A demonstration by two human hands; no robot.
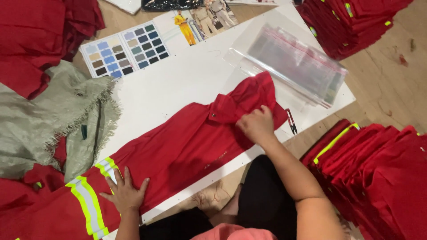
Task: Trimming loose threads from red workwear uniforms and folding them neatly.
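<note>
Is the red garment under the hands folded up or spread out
Mostly spread: the red garment lies flat along the white board; only its collar end is bunched under the right hand.

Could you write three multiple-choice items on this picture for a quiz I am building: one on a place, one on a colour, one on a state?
1. Where do the small snips lie?
A. On the white board, beside the right hand
B. On the folded stack
C. On the grey sack

2. What colour is the garment under both hands?
A. Blue
B. Red
C. Grey

3. How is the left hand placed?
A. Clenched around the snips
B. Lifted off the board
C. Pressed flat, fingers spread

Answers:
1 A: they rest on the white board, just beside the right hand.
2 B: the garment is red, with yellow and silver bands at one end.
3 C: the left hand lies open on the cloth near the bands.
</note>
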